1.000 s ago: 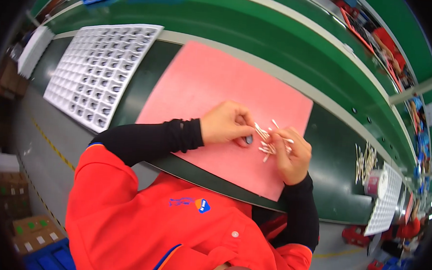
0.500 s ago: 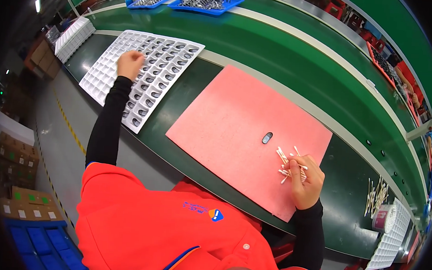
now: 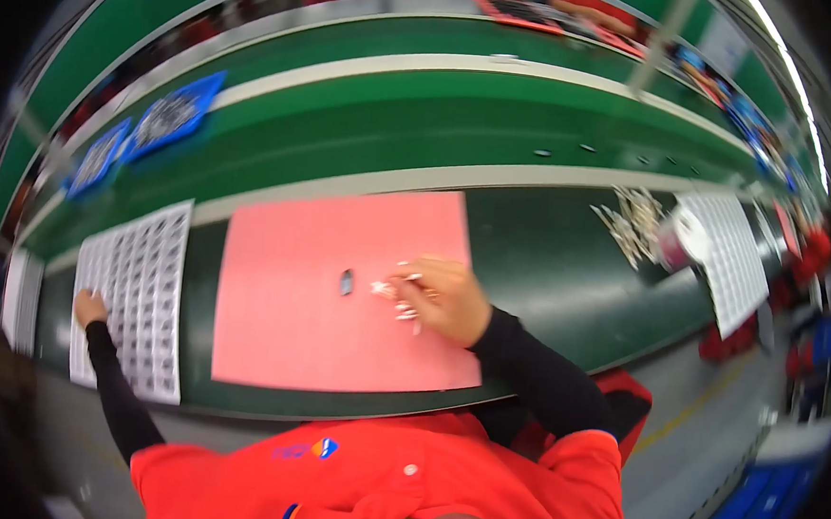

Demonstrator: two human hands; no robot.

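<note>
My right hand (image 3: 443,299) is over the pink mat (image 3: 278,337), its fingers closed around a bunch of white-tipped cotton swabs (image 3: 407,308). Just left of the swabs lies a small dark oval piece (image 3: 346,282), touched by neither hand. Far to the left, my left hand (image 3: 91,309) is at the left side of a white tray (image 3: 173,359) whose many cells hold dark oval pieces. The fingers of that hand look curled together, but they are blurred and I cannot see what is between them.
More loose swabs (image 3: 635,221) lie on the green table (image 3: 547,287) at the right, beside a round tub (image 3: 688,236) and another white tray (image 3: 732,250). Two blue trays (image 3: 172,116) of small parts sit at the far left. Small dark pieces dot the green conveyor belt (image 3: 424,122).
My view has turned to the right, so the mat and left tray appear farther left. My left hand is now nearer the tray's left edge. The right hand keeps hold of the swabs.
</note>
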